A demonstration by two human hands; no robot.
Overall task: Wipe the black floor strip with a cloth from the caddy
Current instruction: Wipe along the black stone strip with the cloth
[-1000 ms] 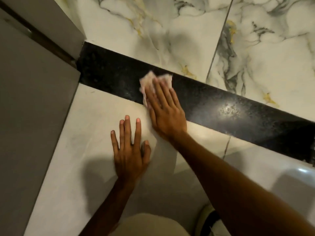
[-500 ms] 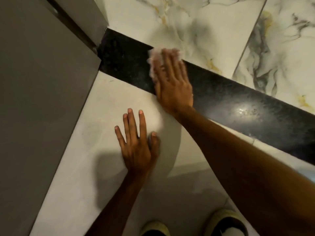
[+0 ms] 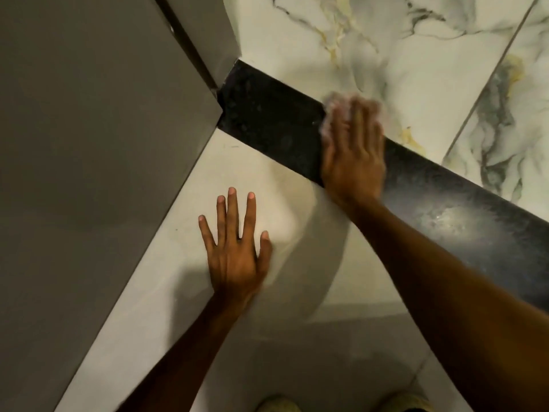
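A black speckled floor strip [image 3: 267, 120] runs diagonally from the wall corner at upper centre down to the right edge. My right hand [image 3: 353, 150] lies flat across the strip, blurred with motion, and presses a pale cloth [image 3: 329, 107] whose edge shows past the fingertips. My left hand [image 3: 234, 248] rests flat on the plain white tile below the strip, fingers spread, with nothing under it. The caddy is not in view.
A grey wall or door panel [image 3: 89, 144] fills the left side and ends at the strip's left end. Veined marble tiles [image 3: 401, 55] lie beyond the strip. The tips of two shoes [image 3: 279, 405] show at the bottom edge.
The view has shifted, so the strip and wall corner sit further right. My right hand with the cloth has slid along the strip, away from the wall corner. My left hand stays planted.
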